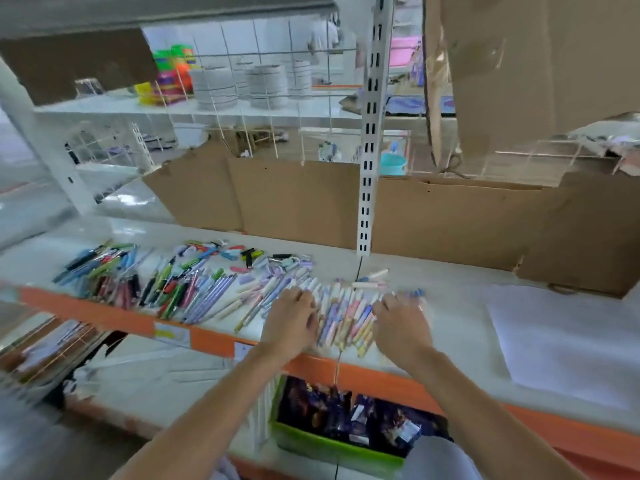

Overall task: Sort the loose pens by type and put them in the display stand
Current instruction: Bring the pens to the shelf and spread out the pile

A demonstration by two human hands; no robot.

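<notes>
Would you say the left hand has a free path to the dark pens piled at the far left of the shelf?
Probably yes. The left hand rests beside the pastel pens, and only low-lying loose pens on the open shelf lie between it and the dark pens; nothing upright blocks it.

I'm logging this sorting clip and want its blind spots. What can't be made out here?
- Head view: pastel pens under the left hand and right hand, hidden by the hands.
- Right hand's fingertips: motion blur, grip unclear.
- Display stand: not identifiable.
- Pen prints: too small, blurred.
- Green box contents: partly hidden by the right arm.
</notes>
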